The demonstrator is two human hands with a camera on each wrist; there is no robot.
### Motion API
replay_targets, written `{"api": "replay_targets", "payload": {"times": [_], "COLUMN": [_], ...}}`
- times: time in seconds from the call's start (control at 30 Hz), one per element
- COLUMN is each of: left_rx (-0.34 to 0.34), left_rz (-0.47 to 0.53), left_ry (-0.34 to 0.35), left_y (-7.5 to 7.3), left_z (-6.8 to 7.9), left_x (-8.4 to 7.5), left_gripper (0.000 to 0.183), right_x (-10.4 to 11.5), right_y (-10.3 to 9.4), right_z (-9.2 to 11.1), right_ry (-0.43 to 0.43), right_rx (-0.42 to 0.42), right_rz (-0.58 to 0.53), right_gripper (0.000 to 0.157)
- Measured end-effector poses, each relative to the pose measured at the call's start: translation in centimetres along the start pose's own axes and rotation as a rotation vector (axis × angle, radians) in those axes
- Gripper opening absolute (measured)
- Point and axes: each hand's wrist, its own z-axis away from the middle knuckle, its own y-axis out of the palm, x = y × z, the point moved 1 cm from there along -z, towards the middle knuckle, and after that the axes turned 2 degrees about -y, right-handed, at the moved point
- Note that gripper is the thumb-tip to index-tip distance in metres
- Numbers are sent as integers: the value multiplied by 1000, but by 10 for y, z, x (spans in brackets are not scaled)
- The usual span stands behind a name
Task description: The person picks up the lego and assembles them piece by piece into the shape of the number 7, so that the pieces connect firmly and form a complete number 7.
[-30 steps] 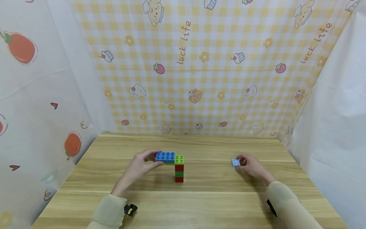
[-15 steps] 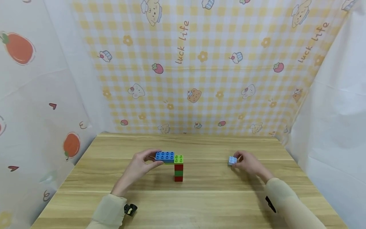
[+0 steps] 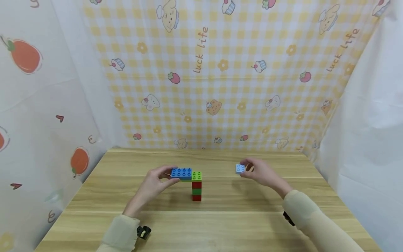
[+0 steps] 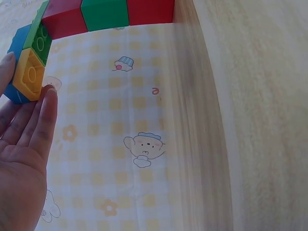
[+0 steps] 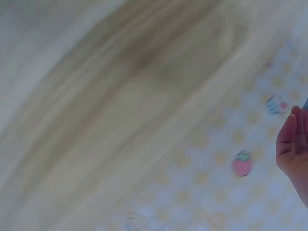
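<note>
A column of red, green and red bricks [image 3: 197, 191] stands upright on the table. On its top lies a lime green brick [image 3: 196, 176] that reaches out to the left. My left hand [image 3: 157, 180] grips the left end of the blue brick [image 3: 181, 174] seated on that overhang. Under the blue one, the left wrist view shows a yellow brick [image 4: 30, 74] beside the lime green brick [image 4: 38, 41]. To the right of the column, my right hand [image 3: 259, 171] pinches a small light blue brick [image 3: 240, 169] above the table; only its edge shows in the right wrist view.
The wooden table [image 3: 201, 227] runs back to a yellow checked cloth [image 3: 214, 84]. White cloths hang along the left and right sides. Black wrist straps [image 3: 143, 231] show at both sleeves.
My right hand has lifted the light blue brick and carried it left, closer to the column. The left hand stays at the blue brick, and the column stands as before.
</note>
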Motion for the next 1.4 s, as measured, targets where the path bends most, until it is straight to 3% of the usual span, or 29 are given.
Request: {"api": "replay_targets", "payload": {"times": [0.23,0.5,0.97,1.4], "left_rx": [-12,-13,-25,-8], "left_rz": [-9,1,-32,-2], "left_ry": [0,12,6,17], "left_y": [-1,-1,-2,0], "left_z": [0,0,5,2], "left_x": [-1,-1,-3,-3], "left_gripper": [39,39,41,40], "right_x": [40,66,103,121], "right_y": [4,14,42,59], "right_z": [-6,-9,-19,-28], "right_ry": [-124,-234,-248,-279], "right_rx": [-16,-42,-15,-6], "right_rz": [-7,-38,-37,-87], "right_gripper": [32,31,31,28]}}
